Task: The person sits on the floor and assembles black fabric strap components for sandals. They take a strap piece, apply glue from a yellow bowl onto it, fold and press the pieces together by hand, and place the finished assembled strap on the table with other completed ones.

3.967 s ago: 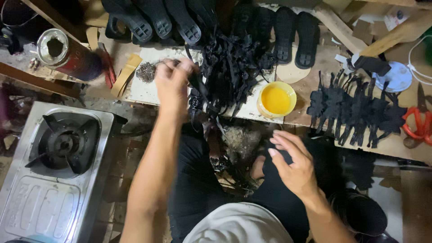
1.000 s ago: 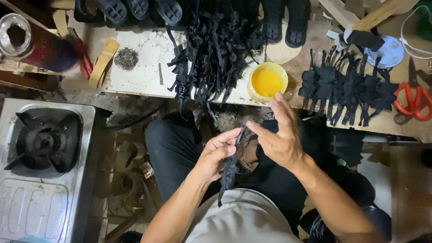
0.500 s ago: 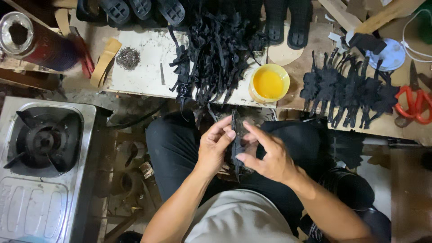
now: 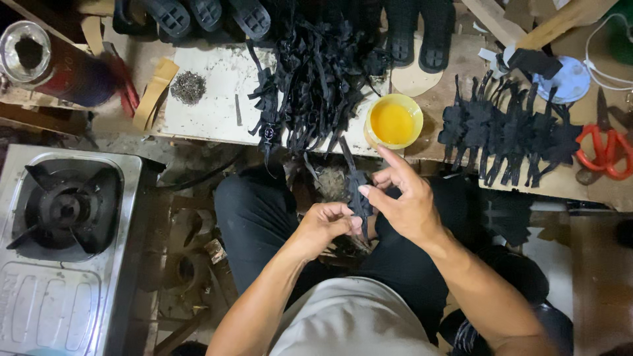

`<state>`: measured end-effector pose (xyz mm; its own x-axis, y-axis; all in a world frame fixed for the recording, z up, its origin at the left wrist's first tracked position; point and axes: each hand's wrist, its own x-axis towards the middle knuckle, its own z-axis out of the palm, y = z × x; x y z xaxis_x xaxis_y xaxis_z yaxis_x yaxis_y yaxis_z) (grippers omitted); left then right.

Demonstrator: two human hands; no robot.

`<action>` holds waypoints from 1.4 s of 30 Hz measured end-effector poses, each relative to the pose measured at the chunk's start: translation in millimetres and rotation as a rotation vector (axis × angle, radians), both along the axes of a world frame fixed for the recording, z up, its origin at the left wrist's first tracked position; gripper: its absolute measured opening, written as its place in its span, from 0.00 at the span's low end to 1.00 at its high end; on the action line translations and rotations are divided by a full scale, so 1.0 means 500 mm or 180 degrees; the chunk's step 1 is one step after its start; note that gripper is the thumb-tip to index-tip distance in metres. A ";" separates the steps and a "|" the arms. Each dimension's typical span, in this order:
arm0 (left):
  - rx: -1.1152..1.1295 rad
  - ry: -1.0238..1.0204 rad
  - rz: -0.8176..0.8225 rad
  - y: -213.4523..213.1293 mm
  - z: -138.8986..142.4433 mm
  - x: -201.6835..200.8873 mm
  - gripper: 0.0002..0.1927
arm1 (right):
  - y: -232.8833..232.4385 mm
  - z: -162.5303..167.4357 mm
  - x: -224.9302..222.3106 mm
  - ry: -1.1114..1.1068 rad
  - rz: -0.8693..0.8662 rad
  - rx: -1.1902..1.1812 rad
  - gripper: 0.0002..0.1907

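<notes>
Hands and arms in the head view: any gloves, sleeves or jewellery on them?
No. The left hand and right hand are bare, without gloves, rings or a watch. Both forearms are uncovered, with no sleeves visible up to the elbows.

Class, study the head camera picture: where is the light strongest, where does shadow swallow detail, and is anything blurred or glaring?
Head view: light is strongest on the pale work board and the yellow bowl; the black strap between the left hand and right hand merges with the dark trousers, losing detail; the steel stove shows soft sheen, not harsh glare; the focus is fairly sharp throughout.
</notes>
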<state>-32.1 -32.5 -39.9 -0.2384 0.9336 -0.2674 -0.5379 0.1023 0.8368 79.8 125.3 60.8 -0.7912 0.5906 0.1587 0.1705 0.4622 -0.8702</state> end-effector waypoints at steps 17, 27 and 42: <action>-0.0163 -0.0191 0.0611 0.024 -0.007 -0.047 0.06 | 0.132 0.046 -0.034 -0.0091 0.0144 0.2115 0.11; -0.0145 -0.0065 0.0617 0.037 0.016 -0.058 0.09 | -0.022 0.007 0.037 0.0250 0.1225 0.1594 0.20; -0.0140 -0.0056 0.0520 0.043 0.041 -0.056 0.07 | 0.001 -0.009 0.050 0.0308 0.1125 0.1873 0.21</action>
<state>-60.0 -11.0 -19.3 -0.3810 0.8701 -0.3126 -0.5649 0.0485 0.8237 104.8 125.5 56.2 -0.8865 0.0939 0.4532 -0.1432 0.8756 -0.4614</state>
